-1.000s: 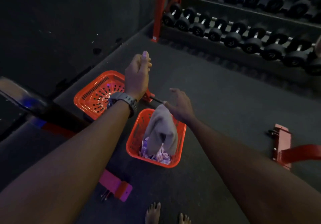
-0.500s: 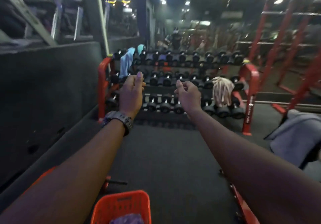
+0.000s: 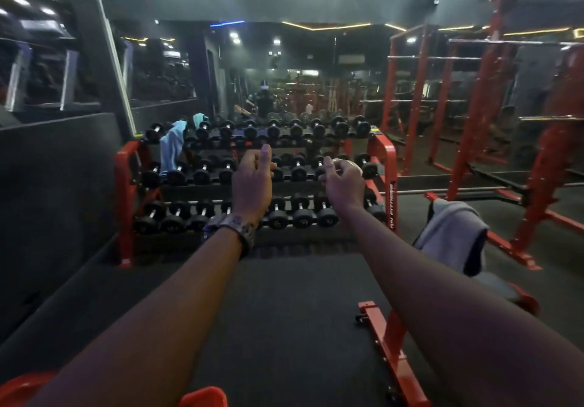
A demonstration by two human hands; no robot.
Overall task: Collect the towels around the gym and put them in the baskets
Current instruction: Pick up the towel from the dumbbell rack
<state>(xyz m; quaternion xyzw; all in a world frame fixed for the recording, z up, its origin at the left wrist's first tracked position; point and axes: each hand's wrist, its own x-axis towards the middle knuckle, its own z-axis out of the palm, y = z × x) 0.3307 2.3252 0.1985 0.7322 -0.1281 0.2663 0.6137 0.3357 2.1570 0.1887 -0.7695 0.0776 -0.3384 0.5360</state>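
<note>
Both hands reaching out mid-frame, left hand (image 3: 252, 179) and right hand (image 3: 344, 182) loosely curled, holding nothing. Blue towel (image 3: 170, 149) hanging on dumbbell rack (image 3: 124, 185) upper left; grey towel (image 3: 448, 232) draping right; basket (image 3: 203, 397) rim showing bottom edge.

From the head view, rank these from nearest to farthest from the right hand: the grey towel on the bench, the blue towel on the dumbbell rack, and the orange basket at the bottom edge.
1. Grey towel: draped on the bench, right of the right hand.
2. Blue towel: hanging at the rack's upper left, beyond the left hand.
3. Orange basket: bottom edge of frame, by the person's body.
</note>
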